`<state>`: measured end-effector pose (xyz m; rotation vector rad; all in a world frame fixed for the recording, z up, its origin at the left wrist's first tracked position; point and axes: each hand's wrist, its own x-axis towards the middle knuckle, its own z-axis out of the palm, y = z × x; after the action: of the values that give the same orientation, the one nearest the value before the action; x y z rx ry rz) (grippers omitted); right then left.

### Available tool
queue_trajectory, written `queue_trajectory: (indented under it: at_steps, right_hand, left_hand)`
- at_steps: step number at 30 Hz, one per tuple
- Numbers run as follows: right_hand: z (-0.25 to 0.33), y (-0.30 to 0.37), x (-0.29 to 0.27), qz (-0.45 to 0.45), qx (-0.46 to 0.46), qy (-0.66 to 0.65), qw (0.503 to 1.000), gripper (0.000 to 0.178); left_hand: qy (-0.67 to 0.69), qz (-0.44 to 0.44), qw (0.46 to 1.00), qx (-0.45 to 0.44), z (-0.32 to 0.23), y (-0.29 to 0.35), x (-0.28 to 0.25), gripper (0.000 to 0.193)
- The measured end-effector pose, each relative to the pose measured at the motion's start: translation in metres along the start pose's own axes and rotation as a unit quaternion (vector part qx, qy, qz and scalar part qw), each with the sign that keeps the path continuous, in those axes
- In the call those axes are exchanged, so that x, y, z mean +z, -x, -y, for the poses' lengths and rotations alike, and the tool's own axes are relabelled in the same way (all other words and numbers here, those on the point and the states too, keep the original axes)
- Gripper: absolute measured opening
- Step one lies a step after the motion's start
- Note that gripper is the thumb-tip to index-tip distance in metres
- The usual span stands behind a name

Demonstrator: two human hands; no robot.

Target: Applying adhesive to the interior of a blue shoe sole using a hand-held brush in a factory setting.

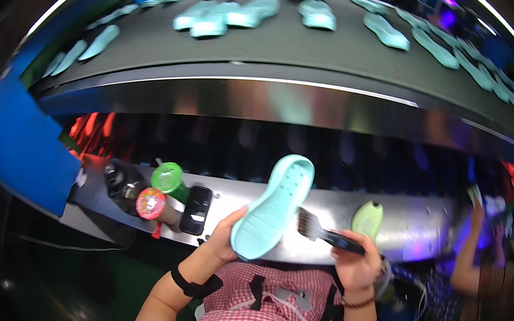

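My left hand grips a light turquoise shoe sole by its lower left edge. The sole stands tilted, its hollow inner face with small holes near the top turned toward me. In my right hand is a flat brush with a black handle, fingers wrapped round it. Its bristles point left, close to the sole's right edge; whether they touch it I cannot tell. Behind the brush, a yellow-green sole-shaped piece rests on the metal ledge.
Beyond the ledge runs a dark conveyor belt carrying several turquoise soles. On the ledge's left are a black phone, a green-lidded container, a red-lidded jar and a dark bottle. Another person's arm shows at right.
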<state>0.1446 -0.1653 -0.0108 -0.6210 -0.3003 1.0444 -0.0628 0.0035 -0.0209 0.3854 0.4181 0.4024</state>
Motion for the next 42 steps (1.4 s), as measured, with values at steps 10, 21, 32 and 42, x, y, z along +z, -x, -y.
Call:
queue_trajectory:
  at_steps: [10,21,32,42]
  right_hand:
    - [0.017,0.003,-0.029,-0.058,-0.040,-0.008,0.998,0.043]
    - [0.001,-0.015,-0.049,-0.123,0.000,-0.005,0.992,0.043]
    - [-0.012,-0.052,-0.062,-0.119,0.018,-0.020,0.992,0.032]
    - [-0.002,-0.054,-0.079,-0.135,-0.007,0.002,0.991,0.026]
  left_hand:
    - [-0.209,0.224,0.900,0.309,-0.201,0.061,0.058,0.057]
    - [-0.528,-0.194,0.696,0.446,-0.374,-0.041,0.074,0.079]
    - [-0.912,-0.254,0.169,0.275,-0.422,-0.119,0.099,0.063]
    - [-0.943,-0.160,0.245,0.155,-0.327,-0.189,0.196,0.059]
